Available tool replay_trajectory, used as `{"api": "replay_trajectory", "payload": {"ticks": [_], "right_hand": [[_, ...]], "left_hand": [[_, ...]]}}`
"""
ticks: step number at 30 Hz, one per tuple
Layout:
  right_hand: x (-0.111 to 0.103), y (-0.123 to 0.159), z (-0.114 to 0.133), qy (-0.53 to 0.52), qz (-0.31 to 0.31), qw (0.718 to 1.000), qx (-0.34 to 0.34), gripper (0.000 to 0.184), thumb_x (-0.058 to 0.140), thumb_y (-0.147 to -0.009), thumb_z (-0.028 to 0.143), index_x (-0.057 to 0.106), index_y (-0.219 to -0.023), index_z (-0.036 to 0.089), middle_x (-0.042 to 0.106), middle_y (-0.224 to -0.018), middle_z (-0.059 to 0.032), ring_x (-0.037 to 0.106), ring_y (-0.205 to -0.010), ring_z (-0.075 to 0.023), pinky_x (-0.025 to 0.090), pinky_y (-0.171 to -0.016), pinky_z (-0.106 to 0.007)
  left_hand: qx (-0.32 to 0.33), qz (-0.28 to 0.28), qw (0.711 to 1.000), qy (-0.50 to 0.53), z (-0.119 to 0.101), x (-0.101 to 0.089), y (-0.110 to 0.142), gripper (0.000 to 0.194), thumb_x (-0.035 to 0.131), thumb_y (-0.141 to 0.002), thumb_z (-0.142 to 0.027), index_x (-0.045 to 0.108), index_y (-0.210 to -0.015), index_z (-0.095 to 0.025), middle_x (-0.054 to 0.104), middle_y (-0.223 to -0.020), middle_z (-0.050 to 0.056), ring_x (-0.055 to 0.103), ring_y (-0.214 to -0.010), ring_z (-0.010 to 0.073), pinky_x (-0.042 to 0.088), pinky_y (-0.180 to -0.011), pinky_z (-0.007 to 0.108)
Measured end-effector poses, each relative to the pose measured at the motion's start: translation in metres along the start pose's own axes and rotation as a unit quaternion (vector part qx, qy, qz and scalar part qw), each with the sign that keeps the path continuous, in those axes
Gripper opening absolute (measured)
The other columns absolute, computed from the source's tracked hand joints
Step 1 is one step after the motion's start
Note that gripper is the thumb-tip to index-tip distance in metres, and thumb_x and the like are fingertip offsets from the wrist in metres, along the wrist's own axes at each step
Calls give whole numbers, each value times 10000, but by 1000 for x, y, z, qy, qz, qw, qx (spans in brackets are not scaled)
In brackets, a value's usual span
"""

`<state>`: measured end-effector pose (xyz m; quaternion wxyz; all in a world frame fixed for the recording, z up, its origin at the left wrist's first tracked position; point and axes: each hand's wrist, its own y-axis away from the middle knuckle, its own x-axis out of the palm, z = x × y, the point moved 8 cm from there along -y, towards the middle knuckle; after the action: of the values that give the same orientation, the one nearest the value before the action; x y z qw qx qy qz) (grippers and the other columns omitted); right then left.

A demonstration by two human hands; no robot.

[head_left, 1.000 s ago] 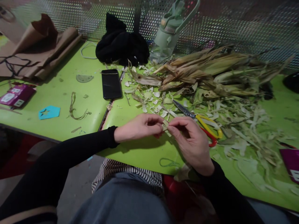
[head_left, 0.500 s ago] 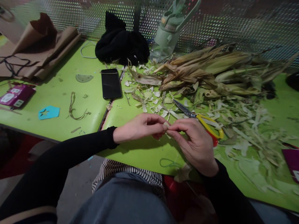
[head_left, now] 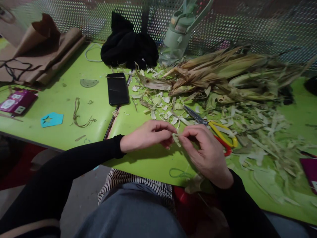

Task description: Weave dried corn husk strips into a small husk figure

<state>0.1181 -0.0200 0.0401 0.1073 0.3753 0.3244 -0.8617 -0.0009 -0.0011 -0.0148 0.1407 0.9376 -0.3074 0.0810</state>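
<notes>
A small pale green piece of corn husk (head_left: 176,140) stands between my hands above the table's front edge. My left hand (head_left: 155,135) pinches it between thumb and forefinger. Just right of the piece, my right hand (head_left: 207,152) is closed, thumb against forefinger; whatever lies between those fingertips is too small to make out. Behind the right hand are scissors (head_left: 198,118) with yellow and red handles, blades pointing away to the left. A loop of green thread (head_left: 178,173) rests on the table below my hands.
Dried corn husks (head_left: 218,72) are heaped at the back right, with husk scraps (head_left: 266,145) spread in front. A phone (head_left: 118,89), a black cloth bundle (head_left: 130,46) and a green bottle (head_left: 177,33) stand beyond. Further left are a blue star cutout (head_left: 55,119) and brown paper (head_left: 54,49).
The fingertips of my right hand have drawn slightly right, away from the left ones. More of the husk piece now shows between the hands. The left hand has hardly moved.
</notes>
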Motion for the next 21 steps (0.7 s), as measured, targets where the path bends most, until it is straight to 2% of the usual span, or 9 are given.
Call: {"api": "replay_trajectory", "payload": {"ticks": [7,11,15,21], "right_hand": [[1,0,-1,12,5,1000,6,136,604,-873,148,531,-815,246,622,-813,-16,611,-752,-176,511,-652,-311],[3,-1,3,26,22,999,-8,147,600,-853,121,528,-802,239,614,-798,-15,603,-730,-167,495,-629,-293],[4,-3,3,24,38,999,-5,161,590,-841,106,523,-780,240,604,-779,-12,595,-706,-162,493,-631,-291],[1,-2,1,12,35,999,12,128,614,-883,149,569,-808,243,641,-788,-16,616,-704,-166,503,-613,-292]], "left_hand": [[43,-28,994,-92,-2,0,0,137,542,-908,-127,631,-1007,-99,643,-745,-10,594,-663,76,490,-694,221],[2,-12,999,-42,7,3,-2,155,541,-939,-175,617,-1044,-91,642,-766,-3,621,-685,89,522,-730,259],[-6,-10,1000,0,11,2,-4,162,560,-944,-195,619,-1049,-87,655,-780,5,630,-700,90,531,-761,281],[14,-16,999,-39,7,0,-5,149,577,-926,-182,640,-1024,-89,652,-755,3,623,-692,88,519,-732,249]]}}
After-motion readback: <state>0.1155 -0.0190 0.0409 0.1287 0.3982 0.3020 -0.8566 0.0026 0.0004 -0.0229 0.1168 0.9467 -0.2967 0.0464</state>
